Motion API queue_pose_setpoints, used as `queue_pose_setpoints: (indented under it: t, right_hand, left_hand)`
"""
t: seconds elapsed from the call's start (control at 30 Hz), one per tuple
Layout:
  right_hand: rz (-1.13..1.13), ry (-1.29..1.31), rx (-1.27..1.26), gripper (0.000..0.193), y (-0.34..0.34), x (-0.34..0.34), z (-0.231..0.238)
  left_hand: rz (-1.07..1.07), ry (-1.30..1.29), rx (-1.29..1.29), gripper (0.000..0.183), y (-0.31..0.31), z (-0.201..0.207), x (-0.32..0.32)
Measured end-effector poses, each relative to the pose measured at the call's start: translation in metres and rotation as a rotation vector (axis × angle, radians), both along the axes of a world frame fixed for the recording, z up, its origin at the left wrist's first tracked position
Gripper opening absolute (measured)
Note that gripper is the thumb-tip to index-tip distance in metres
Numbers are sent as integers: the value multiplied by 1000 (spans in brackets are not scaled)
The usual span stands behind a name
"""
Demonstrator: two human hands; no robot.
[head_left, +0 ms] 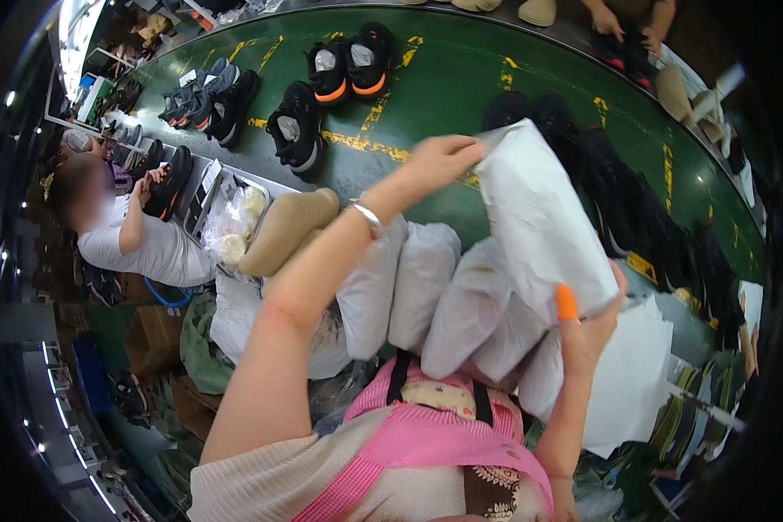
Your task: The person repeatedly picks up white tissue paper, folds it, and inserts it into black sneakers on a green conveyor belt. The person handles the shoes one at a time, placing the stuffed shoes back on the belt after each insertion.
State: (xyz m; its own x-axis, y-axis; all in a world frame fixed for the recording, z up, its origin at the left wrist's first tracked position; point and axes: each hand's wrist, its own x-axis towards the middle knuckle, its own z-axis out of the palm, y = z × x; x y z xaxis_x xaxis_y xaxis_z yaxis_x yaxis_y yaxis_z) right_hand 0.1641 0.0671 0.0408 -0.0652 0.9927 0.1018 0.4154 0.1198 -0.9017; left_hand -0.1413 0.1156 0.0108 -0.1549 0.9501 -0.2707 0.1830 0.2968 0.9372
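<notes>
A white paper-wrapped bundle [544,217] is held up at a slant between my two hands; what lies inside is hidden. My left hand [439,165] pinches the paper at the bundle's far left corner. Around the near right end closes my right hand [587,326], its thumb in an orange finger cover [566,303] pressing on the paper. Just below, several white-wrapped bundles [422,283] stand in a row against my pink apron [444,457]. A stack of white paper sheets [631,383] lies by my right forearm.
A green work surface [461,70] with yellow markings carries black sneakers [297,126] and more dark shoes [635,209]. Beige shoe forms [291,230] lie beside a tray of plastic bags [233,213]. On the left a co-worker [143,226] handles a black shoe; another person's hands [635,30] are at the far right.
</notes>
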Motion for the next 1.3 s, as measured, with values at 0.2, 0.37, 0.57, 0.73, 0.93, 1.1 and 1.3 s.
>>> queue_pose_setpoints:
  t: [0.2, 0.37, 0.57, 0.73, 0.93, 1.1, 1.3]
  right_hand:
    - [-140, -124, -23, 75, 25, 23, -34]
    - [-177, -271, -12, 74, 37, 15, -46]
    - [-165, -385, -4, 77, 44, 8, -50]
    - [-183, -461, -46, 79, 42, 7, -51]
    - [-170, -457, 25, 80, 50, 16, -51]
    - [-247, -269, -6, 78, 40, 42, -44]
    - [-415, -347, 81, 73, 43, 73, -28]
  left_hand:
    - [325, 1607, -554, 53, -47, -108, -258]
    - [206, 1232, -753, 56, -59, -146, -324]
    - [189, 1499, -668, 44, -54, -146, -387]
    - [309, 1607, 47, 54, 12, -122, -365]
    - [51, 1190, -84, 85, 108, -158, -366]
    - [-83, 1110, -43, 72, 119, -156, -322]
    - [-237, 1159, 112, 54, 12, -143, -237]
